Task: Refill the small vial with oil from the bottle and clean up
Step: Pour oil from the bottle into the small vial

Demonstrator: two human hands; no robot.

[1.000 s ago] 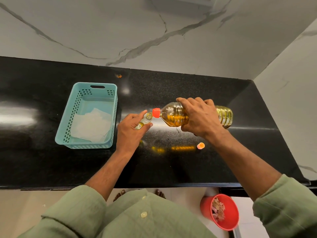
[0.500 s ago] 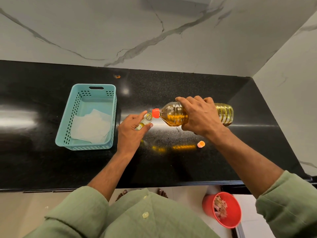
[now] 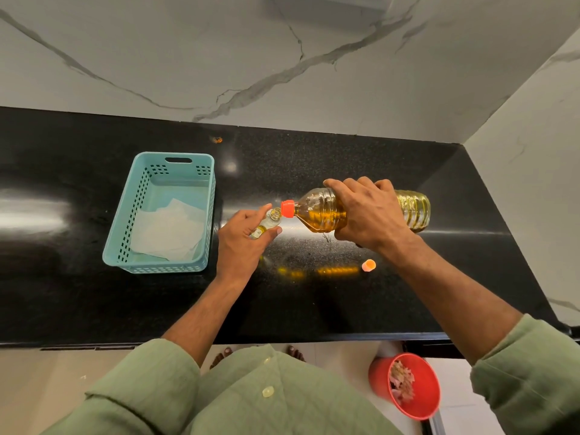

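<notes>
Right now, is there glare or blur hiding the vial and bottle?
Head view: glare streaks the countertop far left, away from the work; vial and bottle read sharp; wide-angle bending curves the counter edge; red bin slightly soft.

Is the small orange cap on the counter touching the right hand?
Apart. In the head view the orange cap lies alone on the black counter, with bare counter showing between it and the right hand, which grips the oil bottle above.

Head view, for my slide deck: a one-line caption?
Right hand tips the oil bottle into a small vial held by the left hand over a black counter.
</notes>
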